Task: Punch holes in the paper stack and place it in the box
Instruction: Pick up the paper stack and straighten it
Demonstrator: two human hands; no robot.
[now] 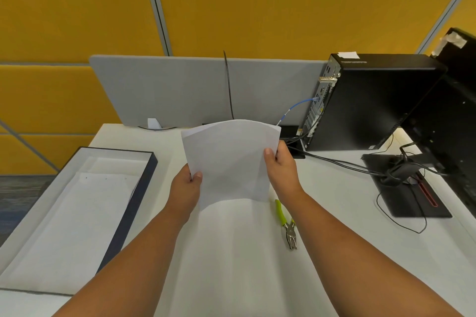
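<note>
A thin white paper stack (230, 159) is held upright above the middle of the white desk, its top edge bowed. My left hand (186, 189) pinches its lower left edge, thumb on the front. My right hand (279, 166) grips its right edge, thumb on the front. A hole punch (286, 224) with lime-green handles and metal jaws lies on the desk, just below my right wrist. The shallow box (128, 216) with dark sides stands open at the left; white sheets with small holes near their top edge lie in it.
A black computer tower (371, 103) stands at the back right, with cables (347, 163) running to a black monitor stand (407, 188). A grey divider panel (195, 90) closes the desk's far edge. Another white sheet (231, 252) lies flat under my arms.
</note>
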